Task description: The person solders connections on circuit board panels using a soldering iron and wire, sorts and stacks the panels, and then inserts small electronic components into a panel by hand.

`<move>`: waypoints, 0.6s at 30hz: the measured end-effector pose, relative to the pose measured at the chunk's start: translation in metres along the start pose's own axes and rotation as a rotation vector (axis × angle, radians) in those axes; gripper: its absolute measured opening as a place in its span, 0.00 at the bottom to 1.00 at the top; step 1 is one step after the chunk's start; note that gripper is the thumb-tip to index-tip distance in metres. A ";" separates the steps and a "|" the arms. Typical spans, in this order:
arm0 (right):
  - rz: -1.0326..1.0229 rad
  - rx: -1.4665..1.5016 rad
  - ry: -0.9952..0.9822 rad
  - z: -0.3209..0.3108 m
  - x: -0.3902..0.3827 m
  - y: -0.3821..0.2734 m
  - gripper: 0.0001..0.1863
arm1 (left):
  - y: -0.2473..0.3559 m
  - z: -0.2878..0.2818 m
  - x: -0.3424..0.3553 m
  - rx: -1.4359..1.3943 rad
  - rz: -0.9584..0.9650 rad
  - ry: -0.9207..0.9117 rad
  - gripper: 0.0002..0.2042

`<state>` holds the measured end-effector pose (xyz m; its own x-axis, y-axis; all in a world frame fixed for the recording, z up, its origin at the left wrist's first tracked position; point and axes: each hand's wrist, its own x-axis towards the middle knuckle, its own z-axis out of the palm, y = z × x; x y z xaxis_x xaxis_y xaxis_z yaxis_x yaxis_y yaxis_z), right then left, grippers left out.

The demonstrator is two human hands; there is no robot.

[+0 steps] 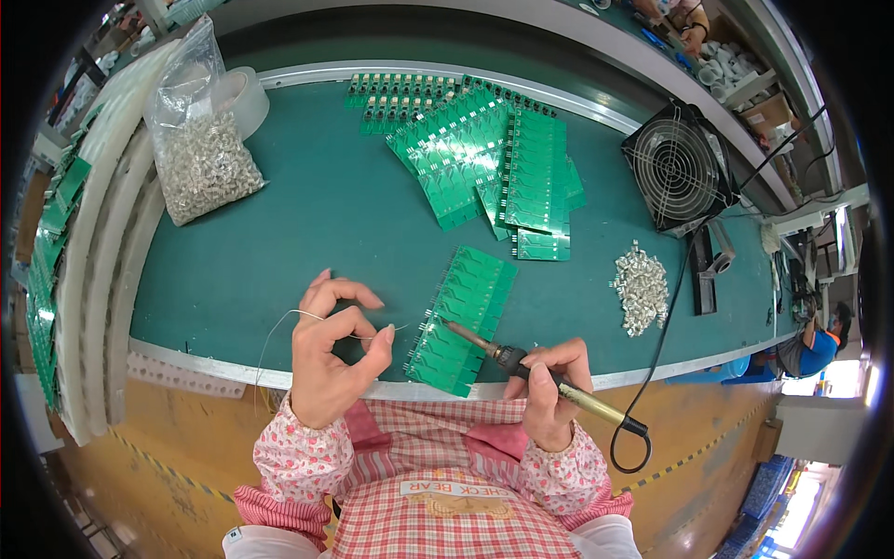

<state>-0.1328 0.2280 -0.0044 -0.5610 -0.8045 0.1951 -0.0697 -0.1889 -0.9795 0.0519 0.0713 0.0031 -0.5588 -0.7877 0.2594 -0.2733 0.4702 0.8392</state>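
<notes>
My left hand (337, 349) pinches a thin solder wire (273, 335) between thumb and index finger, just left of a green circuit board panel (475, 307) lying flat near the front edge. The wire's free end points toward the panel's left row of contacts. My right hand (551, 387) grips a soldering iron (589, 401) with a black grip and gold barrel, its tip at the left part of that panel, close to the wire's end; whether they touch I cannot tell. The iron's black cord loops down at the right.
Stacked green panels (535, 168) and populated boards (400, 88) lie at the back; a bag of small parts (205, 172) and tape roll (247, 102) at left, beside curved racks (121, 233). Right: loose parts (640, 289), fan (670, 168), black stand (703, 279). Other people (815, 349) work nearby.
</notes>
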 end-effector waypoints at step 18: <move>-0.031 -0.134 -0.016 0.002 -0.001 0.004 0.06 | 0.002 0.006 0.002 0.058 0.056 0.025 0.10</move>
<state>-0.1304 0.2272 -0.0082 -0.5439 -0.8083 0.2254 -0.1971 -0.1380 -0.9706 0.0452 0.0727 0.0021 -0.5551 -0.7688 0.3175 -0.2874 0.5355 0.7942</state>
